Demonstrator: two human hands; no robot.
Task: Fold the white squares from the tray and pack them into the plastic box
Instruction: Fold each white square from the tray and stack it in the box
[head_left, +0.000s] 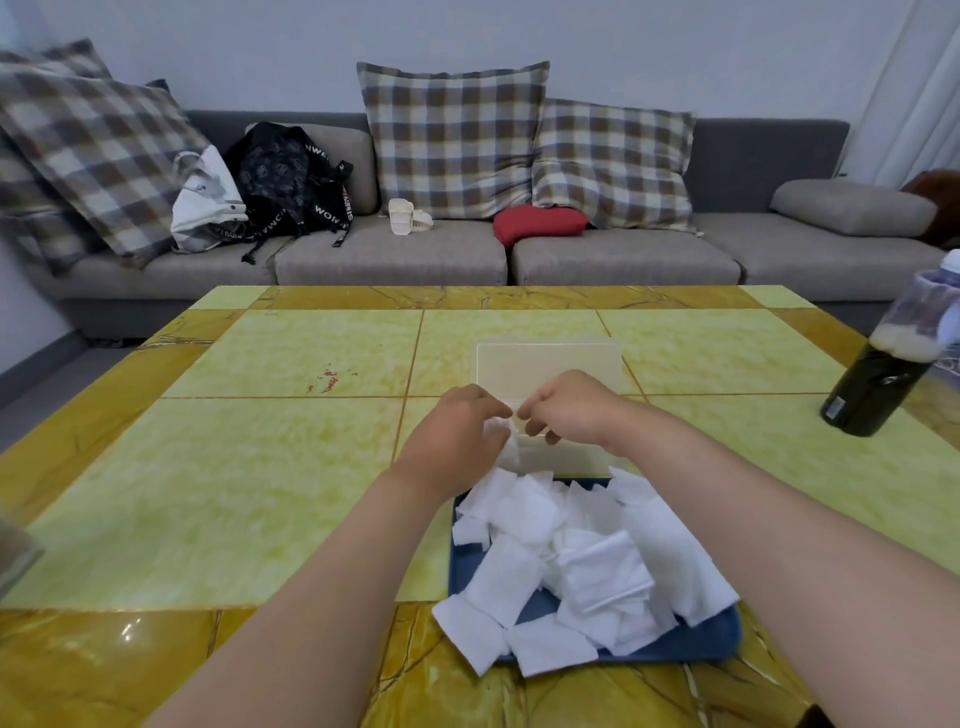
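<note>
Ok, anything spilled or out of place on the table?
Yes: several white squares overhang the near-left edge of the blue tray onto the table, and small red marks stain a tile left of the plastic box.

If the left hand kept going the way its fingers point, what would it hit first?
The left hand, pinching a white square, would probably meet the right hand just ahead, above the plastic box; depth unclear.

A heap of white squares (571, 561) covers a dark blue tray (711, 642). The table (260, 467) is mottled lime green tile edged in veined amber yellow, with a small red smear (328, 382). The plastic box (550, 366) is clear and pale. A grey sofa (623, 260) carries plaid cushions (452, 140) in brown, cream and grey-blue, a red cushion (537, 222), a black backpack (280, 171) with white lettering and a white bag (208, 202). A bottle (872, 395) is dark green.
</note>
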